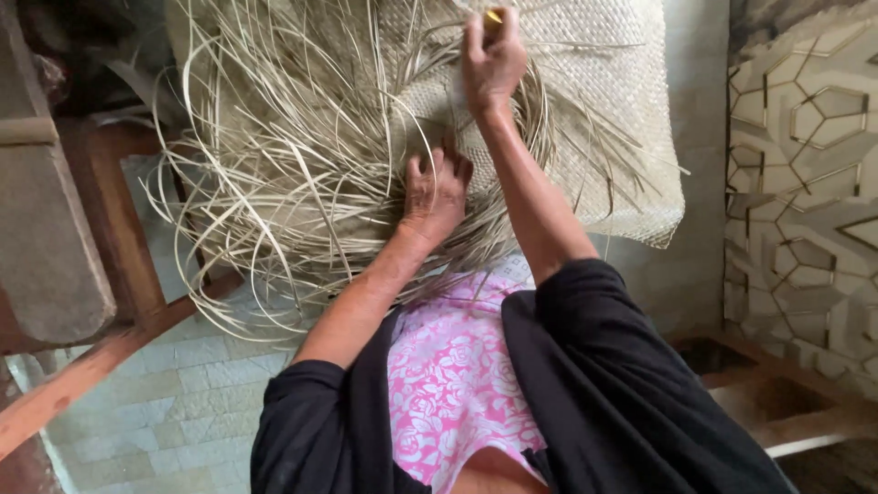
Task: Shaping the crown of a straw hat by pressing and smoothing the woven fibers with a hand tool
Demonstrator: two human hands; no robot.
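I counted one woven mat point(585, 101), its loose straw strips point(274, 165) too many to number, two hands on it, left hand point(437, 194) and right hand point(492, 62), and one small yellow object point(494, 16).

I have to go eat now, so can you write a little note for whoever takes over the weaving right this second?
Left hand: pressed flat on the woven mat, fingers spread, where the weave meets the loose strips.
Right hand: raised above the mat, pinching a small yellowish thing; I cannot tell what it is.
Done: the right part of the mat is tightly woven.
Left: the long pale strips on the left side fan out unwoven, over a wooden frame.
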